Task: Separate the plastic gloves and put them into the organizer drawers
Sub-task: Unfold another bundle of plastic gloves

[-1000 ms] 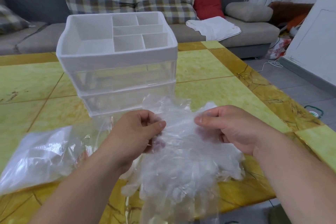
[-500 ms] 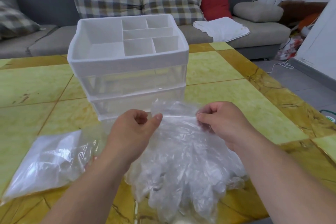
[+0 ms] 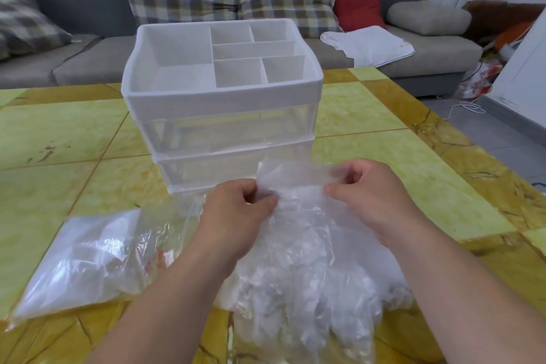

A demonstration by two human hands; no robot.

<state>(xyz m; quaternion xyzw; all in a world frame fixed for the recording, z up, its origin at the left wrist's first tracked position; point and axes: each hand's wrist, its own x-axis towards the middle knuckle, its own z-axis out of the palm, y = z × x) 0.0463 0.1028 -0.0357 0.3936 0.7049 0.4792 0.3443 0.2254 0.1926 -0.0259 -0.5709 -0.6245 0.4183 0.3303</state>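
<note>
Your left hand (image 3: 236, 213) and right hand (image 3: 369, 195) have moved up toward the organizer (image 3: 221, 103), close to its bottom drawer (image 3: 206, 168). The top of the gloves (image 3: 301, 275), crumpled between your thumbs a second ago, is now drawn out into a flat cuff (image 3: 289, 174) standing in front of that drawer. Your right thumb, straight before, now bends into a pinch.

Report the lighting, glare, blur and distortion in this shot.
Head view: soft, even daylight with only faint shadows; wide-angle bowing curves the sofa and the organizer; the glossy table shows sheen near its right edge; the gloves carry white highlights that hide their layers; the right hand has fingertips hazed behind the film it pinches; the left hand looks sharp.
</note>
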